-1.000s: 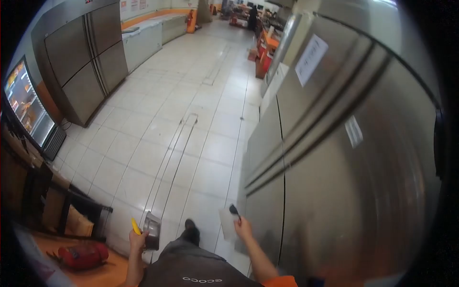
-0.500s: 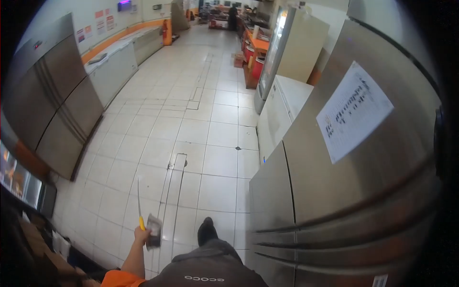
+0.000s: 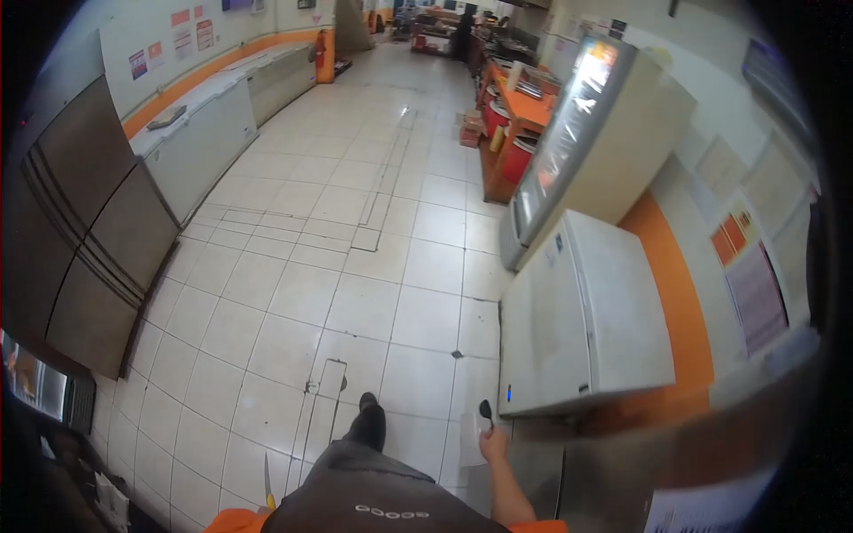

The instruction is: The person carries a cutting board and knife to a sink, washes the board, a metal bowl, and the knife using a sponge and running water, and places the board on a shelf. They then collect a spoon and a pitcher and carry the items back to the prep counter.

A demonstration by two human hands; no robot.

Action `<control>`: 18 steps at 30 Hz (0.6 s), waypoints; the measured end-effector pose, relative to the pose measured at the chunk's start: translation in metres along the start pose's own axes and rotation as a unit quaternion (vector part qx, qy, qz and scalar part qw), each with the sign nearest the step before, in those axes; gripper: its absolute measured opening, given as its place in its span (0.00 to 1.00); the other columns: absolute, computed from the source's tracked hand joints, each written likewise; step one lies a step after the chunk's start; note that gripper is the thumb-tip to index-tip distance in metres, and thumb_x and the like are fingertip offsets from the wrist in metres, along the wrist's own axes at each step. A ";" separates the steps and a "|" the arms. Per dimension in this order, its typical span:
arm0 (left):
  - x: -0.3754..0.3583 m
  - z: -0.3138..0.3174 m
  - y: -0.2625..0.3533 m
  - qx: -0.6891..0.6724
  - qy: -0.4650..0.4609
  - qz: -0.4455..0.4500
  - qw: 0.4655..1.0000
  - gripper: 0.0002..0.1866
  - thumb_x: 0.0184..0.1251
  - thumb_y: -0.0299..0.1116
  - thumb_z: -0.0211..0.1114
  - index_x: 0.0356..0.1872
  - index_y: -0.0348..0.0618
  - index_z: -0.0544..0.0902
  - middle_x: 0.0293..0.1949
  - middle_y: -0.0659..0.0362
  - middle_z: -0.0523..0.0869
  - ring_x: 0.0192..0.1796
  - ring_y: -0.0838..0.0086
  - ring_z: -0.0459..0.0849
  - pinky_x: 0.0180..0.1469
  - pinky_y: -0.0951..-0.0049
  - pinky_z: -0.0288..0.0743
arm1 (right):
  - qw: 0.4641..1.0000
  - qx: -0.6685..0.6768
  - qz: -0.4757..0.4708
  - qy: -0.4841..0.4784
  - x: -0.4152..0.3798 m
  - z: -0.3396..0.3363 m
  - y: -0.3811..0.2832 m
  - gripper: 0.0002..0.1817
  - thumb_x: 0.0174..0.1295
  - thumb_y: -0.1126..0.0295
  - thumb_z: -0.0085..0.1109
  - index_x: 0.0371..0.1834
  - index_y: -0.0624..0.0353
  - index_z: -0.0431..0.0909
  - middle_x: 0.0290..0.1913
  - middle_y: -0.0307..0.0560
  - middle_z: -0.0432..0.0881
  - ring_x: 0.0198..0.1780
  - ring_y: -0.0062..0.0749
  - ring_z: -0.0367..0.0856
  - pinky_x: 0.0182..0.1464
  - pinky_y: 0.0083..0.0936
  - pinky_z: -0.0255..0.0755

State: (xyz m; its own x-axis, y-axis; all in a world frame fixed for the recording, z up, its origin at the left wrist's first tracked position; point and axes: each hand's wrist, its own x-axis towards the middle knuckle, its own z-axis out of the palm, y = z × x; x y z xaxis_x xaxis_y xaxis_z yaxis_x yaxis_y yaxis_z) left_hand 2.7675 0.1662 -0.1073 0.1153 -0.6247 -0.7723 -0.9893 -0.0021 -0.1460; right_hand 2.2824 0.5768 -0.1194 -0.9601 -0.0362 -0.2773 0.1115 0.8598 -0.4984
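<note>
The right hand (image 3: 494, 441) is closed around a small dark tool (image 3: 485, 411) and a white sheet (image 3: 468, 440), just in front of the white chest freezer (image 3: 582, 311). Far from the freezer, low by the person's dark apron (image 3: 373, 493), a knife blade (image 3: 267, 475) pokes up. The left hand is hidden, so its hold cannot be told.

Right hand (image 3: 494, 441) closed around a pale, flat sheet-like item (image 3: 473, 437) and a small dark rounded piece (image 3: 485, 409) sticking up above the fingers, both held just beside the front corner of the white chest freezer (image 3: 582, 320). Knife blade (image 3: 267, 475), thin and upright, well left of that freezer, low over the tiled floor; handle and left hand hidden.
</note>
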 end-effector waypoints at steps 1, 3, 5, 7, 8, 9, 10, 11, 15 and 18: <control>0.005 -0.022 0.039 -0.010 0.012 0.001 1.000 0.26 0.45 0.44 0.78 0.42 0.35 0.85 0.38 0.48 0.88 0.44 0.58 0.89 0.43 0.62 0.83 | 0.999 -0.016 -0.022 0.036 0.035 0.004 -0.014 0.12 0.53 0.67 0.66 0.33 0.66 0.77 0.30 0.57 0.82 0.33 0.54 0.82 0.37 0.44 0.76; 0.020 -0.067 0.122 -0.035 0.042 0.007 0.998 0.26 0.45 0.44 0.78 0.42 0.34 0.85 0.38 0.48 0.88 0.44 0.58 0.89 0.42 0.62 0.83 | 0.991 -0.058 -0.064 0.101 0.078 0.015 -0.003 0.11 0.53 0.68 0.65 0.31 0.66 0.77 0.29 0.57 0.82 0.32 0.54 0.82 0.37 0.43 0.76; 0.105 -0.086 0.199 -0.130 -0.028 0.070 0.989 0.24 0.47 0.45 0.77 0.38 0.35 0.85 0.35 0.51 0.89 0.36 0.66 0.89 0.36 0.64 0.81 | 0.992 -0.078 0.025 0.095 0.115 0.030 -0.001 0.11 0.51 0.68 0.64 0.30 0.66 0.78 0.28 0.59 0.82 0.31 0.55 0.82 0.37 0.45 0.75; 0.165 -0.125 0.296 -0.063 0.025 0.130 0.989 0.27 0.49 0.52 0.74 0.36 0.34 0.85 0.33 0.50 0.89 0.36 0.63 0.89 0.36 0.63 0.81 | 0.984 -0.146 0.105 0.003 0.127 0.022 -0.026 0.12 0.50 0.67 0.62 0.32 0.67 0.80 0.29 0.60 0.83 0.33 0.55 0.83 0.39 0.46 0.76; 0.184 -0.151 0.344 -0.071 0.055 0.176 0.980 0.25 0.50 0.52 0.74 0.36 0.36 0.86 0.32 0.50 0.89 0.36 0.62 0.89 0.37 0.62 0.81 | 0.977 -0.153 0.137 -0.051 0.137 0.019 -0.037 0.14 0.55 0.63 0.59 0.37 0.63 0.83 0.37 0.59 0.84 0.41 0.54 0.84 0.46 0.44 0.77; 0.185 -0.187 0.404 -0.085 0.076 0.173 0.978 0.26 0.45 0.49 0.75 0.39 0.37 0.85 0.36 0.47 0.89 0.42 0.58 0.89 0.43 0.61 0.82 | 0.967 -0.163 0.167 -0.106 0.146 0.012 -0.054 0.17 0.61 0.58 0.56 0.42 0.59 0.86 0.45 0.58 0.86 0.49 0.52 0.85 0.53 0.43 0.77; 0.189 -0.221 0.455 -0.092 0.100 0.216 0.967 0.25 0.46 0.47 0.75 0.38 0.37 0.85 0.36 0.47 0.88 0.42 0.58 0.89 0.44 0.60 0.82 | 0.957 -0.172 0.183 -0.144 0.160 0.012 -0.059 0.17 0.60 0.59 0.57 0.41 0.60 0.86 0.44 0.58 0.86 0.48 0.53 0.85 0.53 0.43 0.77; 0.193 -0.252 0.505 -0.098 0.122 0.260 0.953 0.23 0.46 0.46 0.75 0.37 0.37 0.85 0.36 0.47 0.88 0.42 0.57 0.88 0.44 0.59 0.82 | 0.950 -0.182 0.183 -0.173 0.177 0.014 -0.066 0.16 0.59 0.60 0.57 0.41 0.60 0.85 0.43 0.58 0.86 0.47 0.53 0.85 0.52 0.43 0.77; 0.178 -0.350 0.682 -0.138 0.161 0.281 0.936 0.18 0.48 0.40 0.75 0.36 0.37 0.84 0.34 0.48 0.88 0.39 0.56 0.88 0.43 0.58 0.82 | 0.937 -0.199 0.188 -0.218 0.273 0.041 -0.076 0.15 0.55 0.62 0.60 0.37 0.62 0.84 0.38 0.58 0.85 0.44 0.54 0.85 0.48 0.44 0.77; 0.189 -0.389 0.784 -0.139 0.153 0.269 0.941 0.18 0.48 0.38 0.76 0.36 0.37 0.84 0.33 0.48 0.88 0.39 0.56 0.88 0.44 0.57 0.81 | 0.936 -0.255 0.105 -0.220 0.369 0.064 -0.067 0.14 0.52 0.64 0.62 0.34 0.64 0.83 0.34 0.58 0.84 0.41 0.54 0.85 0.46 0.45 0.77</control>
State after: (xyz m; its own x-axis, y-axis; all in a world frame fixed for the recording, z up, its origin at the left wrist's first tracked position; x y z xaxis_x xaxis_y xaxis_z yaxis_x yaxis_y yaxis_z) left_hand 1.9790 -0.2569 -0.1269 -0.3971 -0.7898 -0.4675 -0.8875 0.2006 0.4149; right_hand 1.9373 0.4737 -0.2409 -0.7203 0.0502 -0.6918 0.0409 0.9987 0.0298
